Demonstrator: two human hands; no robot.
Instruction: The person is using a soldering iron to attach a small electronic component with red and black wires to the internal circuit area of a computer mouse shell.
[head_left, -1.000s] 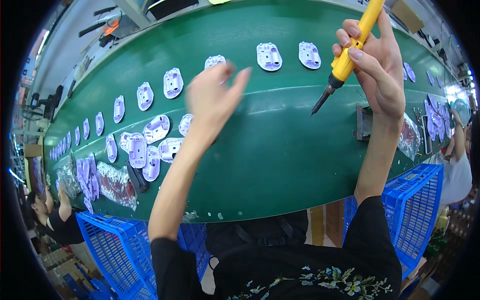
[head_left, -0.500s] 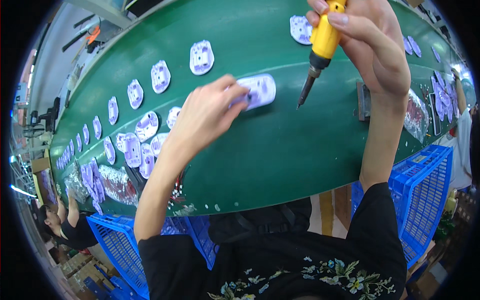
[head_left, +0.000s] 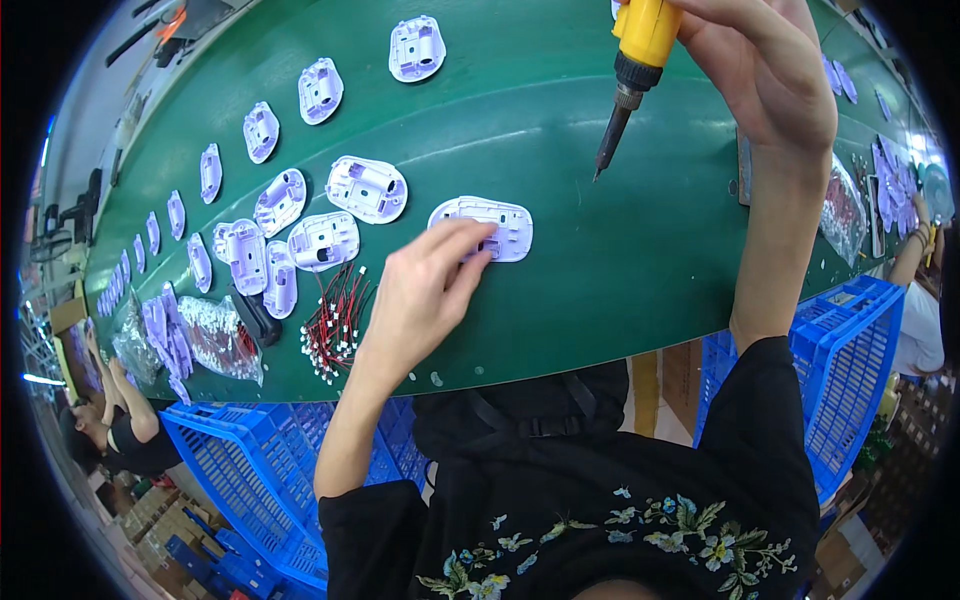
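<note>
My left hand is closed in a pinch at the inner side of a pale lilac plastic shell. The shell lies on the green table, its moulded ribs facing up; my fingertips cover part of its middle, so any small part between them is hidden. Up at the right, my right hand grips a soldering iron by its yellow handle. Its metal tip points down and stays above the table, apart from the shell. The upper edge of the view cuts off some of the right fingers.
More shells lie left of my hand and in a row along the green table. Red wires with white connectors lie near a clear bag. Blue crates stand below the table edge. Other people work at both sides.
My left hand has brought the shell nearer to me, and it now lies flatter on the table. The right hand still holds the soldering iron. The whole view has shifted.
</note>
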